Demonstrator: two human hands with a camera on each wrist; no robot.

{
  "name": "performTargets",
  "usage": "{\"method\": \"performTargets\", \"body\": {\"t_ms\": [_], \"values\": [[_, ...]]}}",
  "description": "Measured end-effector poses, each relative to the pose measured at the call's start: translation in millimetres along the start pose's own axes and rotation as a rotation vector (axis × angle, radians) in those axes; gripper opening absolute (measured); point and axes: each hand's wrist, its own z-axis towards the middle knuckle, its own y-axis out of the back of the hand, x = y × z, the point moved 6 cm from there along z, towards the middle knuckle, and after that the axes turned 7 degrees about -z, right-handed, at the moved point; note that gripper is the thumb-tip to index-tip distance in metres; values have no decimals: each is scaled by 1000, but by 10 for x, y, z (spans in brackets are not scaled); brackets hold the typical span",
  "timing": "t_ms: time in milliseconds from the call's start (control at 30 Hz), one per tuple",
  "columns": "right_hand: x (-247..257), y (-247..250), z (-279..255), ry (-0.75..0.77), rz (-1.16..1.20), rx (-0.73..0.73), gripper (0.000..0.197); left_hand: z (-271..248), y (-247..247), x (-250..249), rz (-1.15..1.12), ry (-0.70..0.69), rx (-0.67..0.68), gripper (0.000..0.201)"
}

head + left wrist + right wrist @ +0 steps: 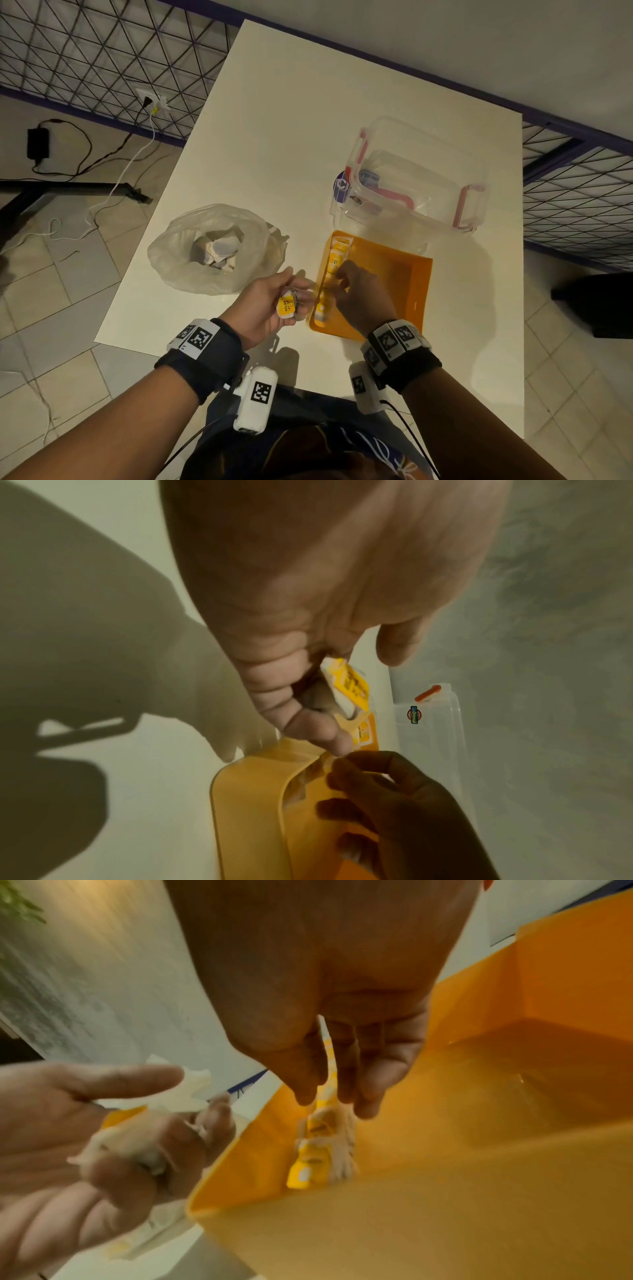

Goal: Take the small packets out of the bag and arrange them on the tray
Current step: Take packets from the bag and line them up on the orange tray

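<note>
Head view: left hand grips spare yellow packets beside orange tray, ready as feed; right hand fingers loose, nudging packet row w/ tips along tray's left wall; bag nearby.

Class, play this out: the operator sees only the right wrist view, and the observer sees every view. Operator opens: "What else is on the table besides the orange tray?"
Observer: A clear plastic bag lies left of the orange tray, packets still inside.
Operator: Anything behind the tray?
Observer: A clear lidded container with pink clips.
Operator: What colour is the label in the left hand?
Observer: Yellow; the packet is gripped beside the tray's left wall.
Operator: And the right hand?
Observer: Fingertips on the packet row along that wall.
</note>
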Motion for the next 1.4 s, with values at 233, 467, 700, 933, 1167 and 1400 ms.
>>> {"method": "performTargets", "body": {"t_ms": [233, 467, 700, 933, 1167, 1400], "values": [[445, 170, -217, 304, 237, 43, 29, 82, -9, -22, -184, -61, -1, 47], [536, 5, -199, 399, 89, 102, 31, 51, -186, -81, -82, -91, 113, 66], [569, 9, -188, 438, 73, 122, 35, 37, -135, -116, 77, -115, 68, 78], [609, 26, -150, 418, 76, 108, 12, 18, -140, -144, 145, -101, 73, 78], [574, 243, -194, 453, 451, 29, 17, -28, -34, -96, 160, -79, 100, 19], [568, 280, -239, 514, 342, 61, 14, -88, -73, -98, 180, -41, 97, 8]]}}
